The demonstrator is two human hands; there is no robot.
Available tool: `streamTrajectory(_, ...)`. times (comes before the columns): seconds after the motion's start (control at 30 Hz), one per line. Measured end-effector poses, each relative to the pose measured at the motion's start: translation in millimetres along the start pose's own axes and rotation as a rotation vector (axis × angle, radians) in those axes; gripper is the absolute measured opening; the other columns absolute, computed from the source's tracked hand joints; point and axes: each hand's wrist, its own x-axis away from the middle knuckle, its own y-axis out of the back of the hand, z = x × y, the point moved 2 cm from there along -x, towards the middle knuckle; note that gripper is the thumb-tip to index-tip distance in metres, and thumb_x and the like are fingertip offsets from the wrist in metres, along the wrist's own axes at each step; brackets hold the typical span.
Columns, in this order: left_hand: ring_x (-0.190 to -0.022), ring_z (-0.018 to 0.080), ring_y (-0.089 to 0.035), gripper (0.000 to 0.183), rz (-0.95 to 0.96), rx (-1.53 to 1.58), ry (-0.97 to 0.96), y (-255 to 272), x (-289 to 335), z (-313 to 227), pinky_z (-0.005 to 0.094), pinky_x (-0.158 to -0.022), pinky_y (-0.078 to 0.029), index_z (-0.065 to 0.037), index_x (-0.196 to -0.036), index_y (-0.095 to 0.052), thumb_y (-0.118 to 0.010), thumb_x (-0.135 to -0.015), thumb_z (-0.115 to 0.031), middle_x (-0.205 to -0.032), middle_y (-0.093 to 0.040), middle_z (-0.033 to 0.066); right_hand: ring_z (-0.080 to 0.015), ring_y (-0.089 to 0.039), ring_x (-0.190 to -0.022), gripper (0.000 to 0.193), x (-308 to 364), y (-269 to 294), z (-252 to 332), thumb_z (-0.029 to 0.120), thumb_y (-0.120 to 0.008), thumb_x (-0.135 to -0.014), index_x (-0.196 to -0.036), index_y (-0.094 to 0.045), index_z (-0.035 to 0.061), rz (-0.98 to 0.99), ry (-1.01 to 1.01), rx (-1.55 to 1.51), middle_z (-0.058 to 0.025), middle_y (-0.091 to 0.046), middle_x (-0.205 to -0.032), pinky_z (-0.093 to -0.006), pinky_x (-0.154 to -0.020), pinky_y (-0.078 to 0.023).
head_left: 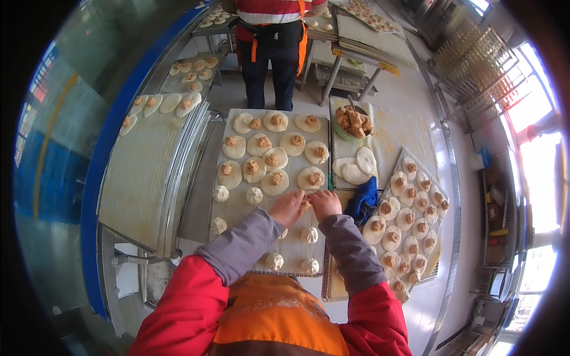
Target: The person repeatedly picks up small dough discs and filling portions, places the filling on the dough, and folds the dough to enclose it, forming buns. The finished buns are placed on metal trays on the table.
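To the left of your hands stands a stack of flat grey metal trays (133, 184). Beside your left hand (286, 209) there are small white pleated dough buns (254, 196). Your fingers are together, pinching one pale dough piece with brown filling (304, 206), partly hidden, with your right hand (326, 205) closing its other side. Beyond your right hand is a green bowl (344, 134); just beside it, a crumpled blue cloth (363, 202); farther right, many flat, filled dough rounds (406, 221).
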Motion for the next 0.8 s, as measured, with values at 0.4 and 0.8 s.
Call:
streamTrajectory(0.4, -0.106, 0.0159, -0.065, 0.042, 0.285, 1.696, 0.828, 92, 136, -50, 0.0321, -0.081, -0.058, -0.004, -0.132, -0.053, -0.061, -0.100, -0.030, -0.118, -0.065, 0.0075, -0.0067, -0.059, -0.065, 0.015, 106, -3, 100, 0.016, -0.071, -0.094, -0.102, -0.068, 0.0038, 0.215, -0.627, -1.378, 0.0003, -0.067, -0.082, -0.0208, -0.059, -0.049)
streamTrajectory(0.8, -0.099, 0.0125, -0.061, 0.039, 0.043, 1.071, 0.612, 129, 192, -46, 0.0270, -0.076, -0.055, -0.003, -0.133, -0.052, -0.062, -0.101, -0.022, -0.115, -0.061, 0.0056, -0.0103, -0.060, -0.074, 0.012, 107, 2, 180, 0.003, -0.071, -0.089, -0.100, -0.067, -0.0018, -0.170, -0.107, -0.674, -0.0010, -0.065, -0.085, -0.0262, -0.066, -0.050)
